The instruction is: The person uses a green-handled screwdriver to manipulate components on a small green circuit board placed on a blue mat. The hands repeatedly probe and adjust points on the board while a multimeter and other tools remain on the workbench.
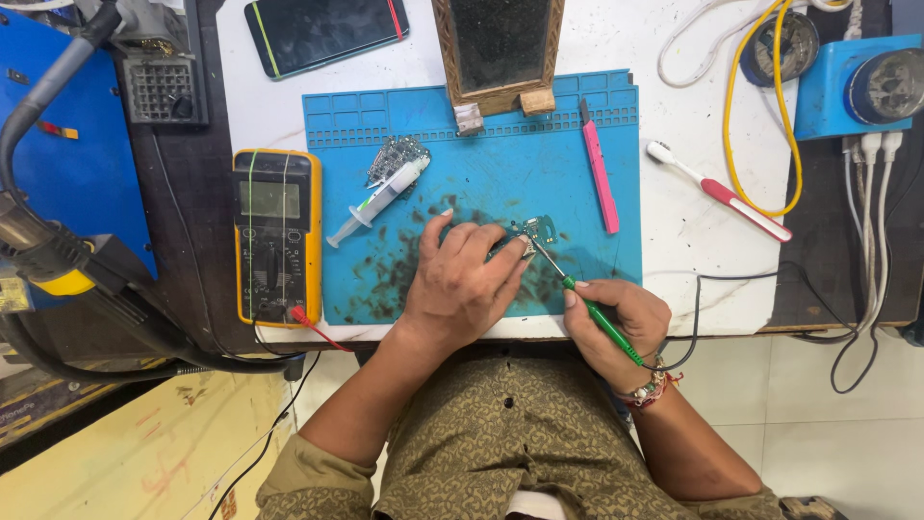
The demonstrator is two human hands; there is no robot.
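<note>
Small circuit board (535, 231) under left hand (460, 281) fingertips, right hand (616, 323) gripping green-handled soldering iron (589, 310), tip on board.

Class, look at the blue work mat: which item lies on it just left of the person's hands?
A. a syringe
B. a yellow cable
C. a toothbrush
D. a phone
A: the syringe lies on the blue mat, upper left of the left hand; the other items are off the mat.

yellow multimeter (277, 236), syringe (377, 202), pink knife (599, 175), toothbrush (717, 191), phone (325, 31)
</note>
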